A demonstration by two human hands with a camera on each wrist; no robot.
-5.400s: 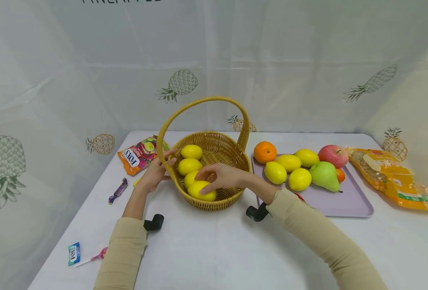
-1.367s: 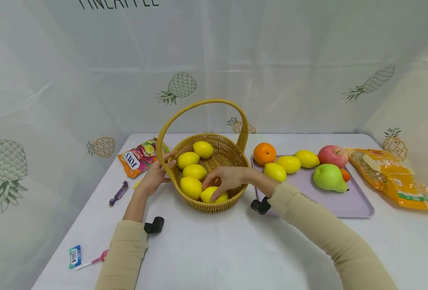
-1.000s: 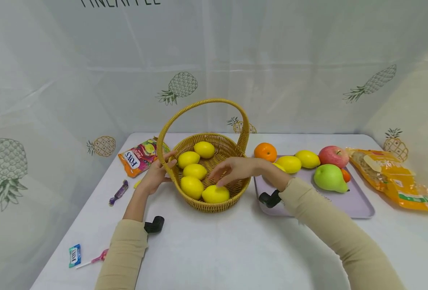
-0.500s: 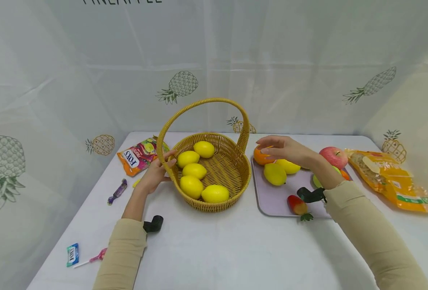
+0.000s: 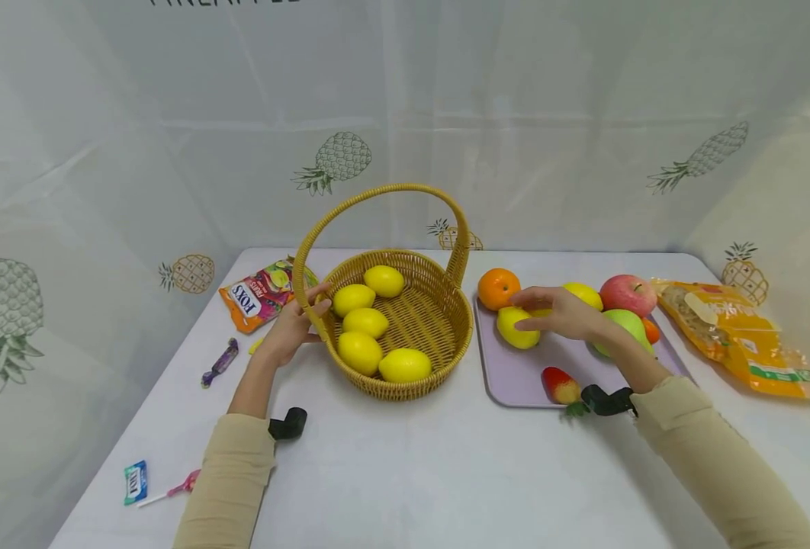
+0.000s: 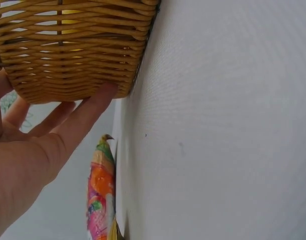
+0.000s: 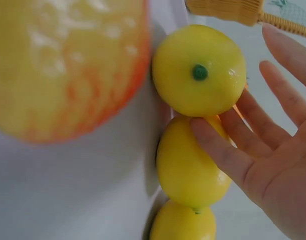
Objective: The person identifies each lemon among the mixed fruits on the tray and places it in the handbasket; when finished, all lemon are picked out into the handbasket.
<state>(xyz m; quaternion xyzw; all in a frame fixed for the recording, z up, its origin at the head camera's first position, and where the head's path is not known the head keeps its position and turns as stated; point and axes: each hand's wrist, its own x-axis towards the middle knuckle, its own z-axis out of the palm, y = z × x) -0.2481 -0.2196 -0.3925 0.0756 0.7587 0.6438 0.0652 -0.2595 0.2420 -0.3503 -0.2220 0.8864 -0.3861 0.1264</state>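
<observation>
In the head view a yellow wicker basket (image 5: pixel 446 335) with a tall hoop handle holds several lemons (image 5: pixel 405 366). My left hand (image 5: pixel 294 328) grips the basket's left side at the foot of the handle. Its thumb (image 6: pixel 92 107) lies against the woven wall in the left wrist view. Over the lilac tray (image 5: pixel 508 385) my right hand (image 5: pixel 563 313) spreads its fingers beside the nearest lemon (image 5: pixel 515 329). Seen from the right wrist, the fingers are behind that lemon (image 7: pixel 200 70), and the thumb is by a second lemon (image 7: pixel 190 165). Whether they touch is unclear.
On the tray are an orange (image 5: pixel 498 288), an apple (image 5: pixel 628 295), a green pear (image 5: pixel 625 328) and a strawberry (image 5: pixel 560 385). An orange food bag (image 5: pixel 734 335) lies right of it. Left of the basket are a candy bag (image 5: pixel 261 293), a purple-wrapped candy (image 5: pixel 220 362) and a lollipop (image 5: pixel 185 482).
Over the last seconds lemons in the basket shifted and one more was set down there by my right hand. That hand then let go and moved right to the tray. My left hand stayed put.
</observation>
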